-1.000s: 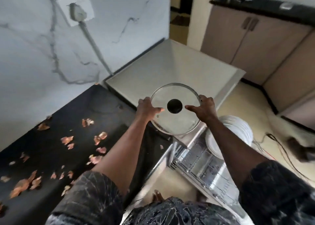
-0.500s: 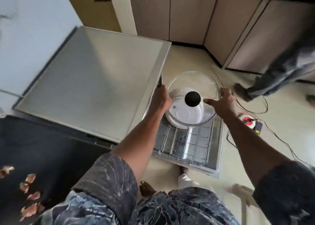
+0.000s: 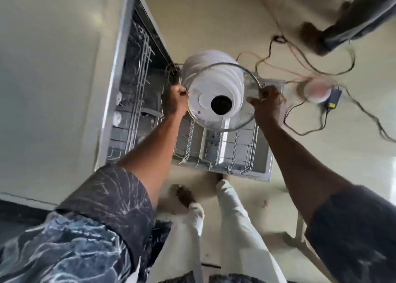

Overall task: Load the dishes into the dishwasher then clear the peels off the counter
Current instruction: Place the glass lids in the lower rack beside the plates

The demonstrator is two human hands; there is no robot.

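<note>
I hold a round glass lid (image 3: 246, 113) with a black knob flat over the pulled-out lower rack (image 3: 225, 152) of the open dishwasher (image 3: 137, 94). My left hand (image 3: 176, 99) grips the lid's left rim and my right hand (image 3: 267, 102) grips its right rim. Seen through and behind the lid, several white plates (image 3: 205, 68) stand in the rack's far end. No peels or counter show in this view.
The dishwasher's flat grey top (image 3: 49, 79) fills the left. Cables (image 3: 300, 68) and a round plug reel (image 3: 317, 89) lie on the floor to the right. Another person's leg and foot (image 3: 334, 31) stand at the top right. My own legs (image 3: 214, 229) are below the rack.
I have carried the lid from above the dishwasher top, rightward and down over the open rack. My view has swung from the counter with peels to the floor and rack.
</note>
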